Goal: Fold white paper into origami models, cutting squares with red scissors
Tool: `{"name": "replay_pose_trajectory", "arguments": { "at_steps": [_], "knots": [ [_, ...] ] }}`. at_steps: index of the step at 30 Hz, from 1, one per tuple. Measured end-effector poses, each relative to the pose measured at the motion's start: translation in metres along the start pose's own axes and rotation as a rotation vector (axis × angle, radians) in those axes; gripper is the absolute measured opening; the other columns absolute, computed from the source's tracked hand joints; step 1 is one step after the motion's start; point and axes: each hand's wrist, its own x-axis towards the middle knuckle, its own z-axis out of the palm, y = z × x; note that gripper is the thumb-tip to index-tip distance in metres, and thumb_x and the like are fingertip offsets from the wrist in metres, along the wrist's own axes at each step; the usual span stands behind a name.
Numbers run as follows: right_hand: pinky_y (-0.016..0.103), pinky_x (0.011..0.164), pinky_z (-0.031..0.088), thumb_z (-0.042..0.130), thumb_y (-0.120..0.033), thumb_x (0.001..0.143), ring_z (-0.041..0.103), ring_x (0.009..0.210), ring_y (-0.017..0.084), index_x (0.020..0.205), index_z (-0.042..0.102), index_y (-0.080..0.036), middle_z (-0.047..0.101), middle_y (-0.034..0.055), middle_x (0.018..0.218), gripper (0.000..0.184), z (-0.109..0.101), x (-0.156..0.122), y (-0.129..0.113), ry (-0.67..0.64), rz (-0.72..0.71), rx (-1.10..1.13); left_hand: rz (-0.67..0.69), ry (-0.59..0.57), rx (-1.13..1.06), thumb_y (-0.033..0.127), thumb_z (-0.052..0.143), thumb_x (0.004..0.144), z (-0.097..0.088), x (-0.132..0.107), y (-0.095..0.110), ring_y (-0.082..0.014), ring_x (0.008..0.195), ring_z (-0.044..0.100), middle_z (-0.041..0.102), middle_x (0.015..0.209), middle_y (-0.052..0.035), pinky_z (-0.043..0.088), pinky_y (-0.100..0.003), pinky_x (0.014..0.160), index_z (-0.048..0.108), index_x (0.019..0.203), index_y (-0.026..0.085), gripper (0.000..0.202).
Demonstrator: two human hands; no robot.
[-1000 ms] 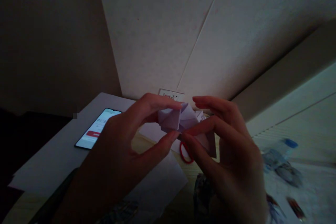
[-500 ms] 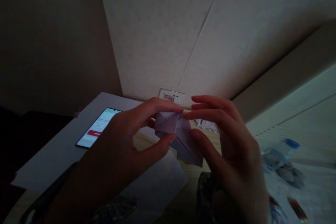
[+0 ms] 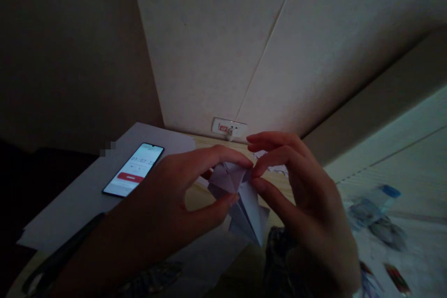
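Pale folded paper piece (image 3: 240,198), creased into angular flaps, lifted above the tabletop (image 3: 199,198), pointed end hanging down, upper folds pinched.

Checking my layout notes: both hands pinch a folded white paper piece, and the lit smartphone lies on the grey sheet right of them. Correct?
Not quite: in the head view the lit smartphone lies on the grey sheet left of them. The left hand and right hand do pinch the folded white paper piece.
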Motion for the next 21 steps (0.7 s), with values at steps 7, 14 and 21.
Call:
{"name": "replay_pose_trajectory", "arguments": {
  "at_steps": [7, 14, 21],
  "knots": [
    [0.038, 0.097, 0.049, 0.063, -0.020, 0.087, 0.057, 0.115, 0.022, 0.081, 0.055, -0.024, 0.060, 0.0026, 0.119, 0.011, -0.0045, -0.0003, 0.0023, -0.079, -0.017, 0.027, 0.012, -0.031, -0.033, 0.016, 0.065, 0.074, -0.0012, -0.0010, 0.0029, -0.0176, 0.074, 0.069, 0.075, 0.088, 0.0051, 0.057, -0.025, 0.072, 0.067, 0.099, 0.032, 0.030],
    [0.039, 0.100, 0.048, 0.056, -0.038, 0.092, 0.054, 0.118, 0.024, 0.083, 0.059, -0.025, 0.056, 0.0014, 0.126, 0.017, -0.0084, -0.0032, 0.0007, -0.101, -0.106, 0.030, 0.022, -0.070, -0.064, 0.012, 0.064, 0.073, -0.0054, -0.0018, 0.0082, -0.0145, 0.067, 0.065, 0.072, 0.079, 0.0063, 0.055, -0.022, 0.065, 0.066, 0.092, 0.030, 0.027],
    [0.042, 0.098, 0.051, 0.054, -0.042, 0.092, 0.056, 0.118, 0.027, 0.090, 0.066, -0.028, 0.055, 0.0018, 0.128, 0.019, 0.0009, -0.0066, -0.0018, -0.014, -0.132, -0.008, -0.003, -0.005, -0.068, 0.016, 0.064, 0.075, -0.0061, -0.0089, 0.0041, -0.0169, 0.071, 0.067, 0.073, 0.084, 0.0045, 0.056, -0.024, 0.068, 0.067, 0.097, 0.032, 0.027]
  ]
}}
